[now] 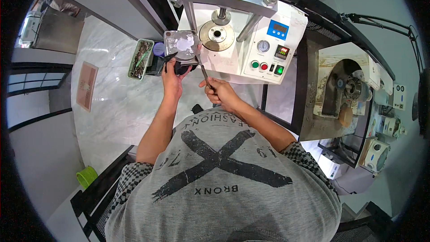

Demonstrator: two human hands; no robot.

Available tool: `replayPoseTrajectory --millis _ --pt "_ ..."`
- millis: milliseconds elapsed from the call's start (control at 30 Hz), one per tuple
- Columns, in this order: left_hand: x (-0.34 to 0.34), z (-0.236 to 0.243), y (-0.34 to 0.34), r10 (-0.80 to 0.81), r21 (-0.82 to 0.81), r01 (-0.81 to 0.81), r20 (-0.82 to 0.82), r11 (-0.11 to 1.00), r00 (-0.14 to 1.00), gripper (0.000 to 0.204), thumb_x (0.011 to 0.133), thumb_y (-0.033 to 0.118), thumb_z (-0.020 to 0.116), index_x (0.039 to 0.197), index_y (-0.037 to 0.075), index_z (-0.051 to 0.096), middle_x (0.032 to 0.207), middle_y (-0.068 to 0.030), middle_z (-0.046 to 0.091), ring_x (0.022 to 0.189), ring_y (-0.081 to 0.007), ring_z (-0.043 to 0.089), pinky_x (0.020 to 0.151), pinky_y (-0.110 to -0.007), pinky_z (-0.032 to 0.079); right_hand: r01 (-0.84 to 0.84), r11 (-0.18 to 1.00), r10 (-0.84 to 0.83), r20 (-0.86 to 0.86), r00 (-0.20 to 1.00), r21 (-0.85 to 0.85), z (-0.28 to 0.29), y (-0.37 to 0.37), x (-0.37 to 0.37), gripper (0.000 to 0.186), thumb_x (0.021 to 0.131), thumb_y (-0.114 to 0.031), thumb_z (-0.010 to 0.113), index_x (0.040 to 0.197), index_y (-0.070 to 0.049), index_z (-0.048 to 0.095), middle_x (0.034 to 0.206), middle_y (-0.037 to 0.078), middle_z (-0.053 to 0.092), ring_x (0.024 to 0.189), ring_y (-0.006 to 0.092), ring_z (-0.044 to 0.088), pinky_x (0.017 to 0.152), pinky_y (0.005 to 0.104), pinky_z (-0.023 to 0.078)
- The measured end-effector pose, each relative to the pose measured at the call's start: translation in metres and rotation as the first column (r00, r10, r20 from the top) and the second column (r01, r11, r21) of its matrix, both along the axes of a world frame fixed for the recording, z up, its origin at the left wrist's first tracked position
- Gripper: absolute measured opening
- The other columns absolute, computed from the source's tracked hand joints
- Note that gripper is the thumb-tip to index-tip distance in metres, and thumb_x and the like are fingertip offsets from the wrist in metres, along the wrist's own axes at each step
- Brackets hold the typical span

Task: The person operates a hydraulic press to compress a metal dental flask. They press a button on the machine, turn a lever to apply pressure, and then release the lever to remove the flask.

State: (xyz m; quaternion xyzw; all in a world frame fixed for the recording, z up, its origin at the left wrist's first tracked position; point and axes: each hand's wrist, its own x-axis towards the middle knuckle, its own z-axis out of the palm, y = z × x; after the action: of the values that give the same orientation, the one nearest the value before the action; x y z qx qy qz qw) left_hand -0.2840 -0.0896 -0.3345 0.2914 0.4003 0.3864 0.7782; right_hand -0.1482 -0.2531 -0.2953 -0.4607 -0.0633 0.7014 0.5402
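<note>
My left hand [173, 80] is closed around a black piece [181, 68] whose exact kind I cannot make out. It is at the near edge of a square metal plate [181, 40] with a pale patch on top. In my right hand [221, 92] is a slim dark tool [204, 74], slanting up and left; its thin tip reaches the plate's right side. Whether the tip touches the plate or the black piece, I cannot tell. Just right of the plate stands a white press [264, 58] with a round metal platen [217, 35] under its screw.
Left of the plate are a purple round container [158, 49] and a green-rimmed tray [140, 59] of small tools. The press has a button panel on its right. Farther right, a machine with a round dark opening [342, 80] sits on a bench. A green basket [87, 177] is at lower left.
</note>
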Motion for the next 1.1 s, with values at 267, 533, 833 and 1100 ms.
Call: replayPoseTrajectory --millis 267,533,833,1100 --pt "-0.008 -0.001 0.007 -0.011 0.019 0.016 -0.252 1.0 0.968 0.05 0.098 0.043 0.06 0.129 0.005 0.058 0.123 -0.0115 0.065 0.108 -0.0253 0.067 0.086 -0.043 0.061 -0.128 0.992 0.128 0.119 0.985 -0.015 -0.014 -0.047 0.003 0.039 0.109 -0.037 0.047 0.109 -0.003 0.064 0.07 -0.006 0.04 0.056 0.0053 0.034 0.05 0.0227 0.025" --pt "-0.017 0.007 0.019 -0.096 0.014 0.105 -0.305 0.994 0.947 0.054 0.105 0.046 0.044 0.141 0.005 0.051 0.137 -0.014 0.058 0.114 -0.0295 0.065 0.092 -0.047 0.061 0.091 0.993 -0.043 0.46 0.887 -0.082 -0.015 -0.049 0.025 0.035 0.109 -0.033 0.047 0.103 -0.002 0.063 0.067 0.0 0.052 0.052 0.0085 0.043 0.046 0.0256 0.033" --pt "-0.015 0.019 0.012 -0.132 0.014 0.142 -0.276 0.99 0.952 0.058 0.104 0.048 0.043 0.143 0.005 0.048 0.137 -0.0126 0.056 0.118 -0.0281 0.06 0.095 -0.047 0.06 0.044 0.988 0.011 0.355 0.935 -0.147 -0.027 0.016 0.027 0.037 0.109 -0.031 0.043 0.102 -0.001 0.062 0.062 -0.001 0.048 0.043 0.0103 0.038 0.04 0.0276 0.029" --pt "-0.019 0.016 0.02 -0.167 -0.027 0.167 -0.333 0.986 0.928 0.055 0.103 0.045 0.045 0.138 0.003 0.052 0.131 -0.0142 0.062 0.113 -0.026 0.063 0.093 -0.043 0.06 0.148 0.989 -0.143 0.123 0.982 -0.029 -0.038 0.039 0.031 0.034 0.109 -0.031 0.043 0.103 -0.004 0.062 0.061 -0.005 0.04 0.044 0.0061 0.029 0.041 0.0262 0.021"
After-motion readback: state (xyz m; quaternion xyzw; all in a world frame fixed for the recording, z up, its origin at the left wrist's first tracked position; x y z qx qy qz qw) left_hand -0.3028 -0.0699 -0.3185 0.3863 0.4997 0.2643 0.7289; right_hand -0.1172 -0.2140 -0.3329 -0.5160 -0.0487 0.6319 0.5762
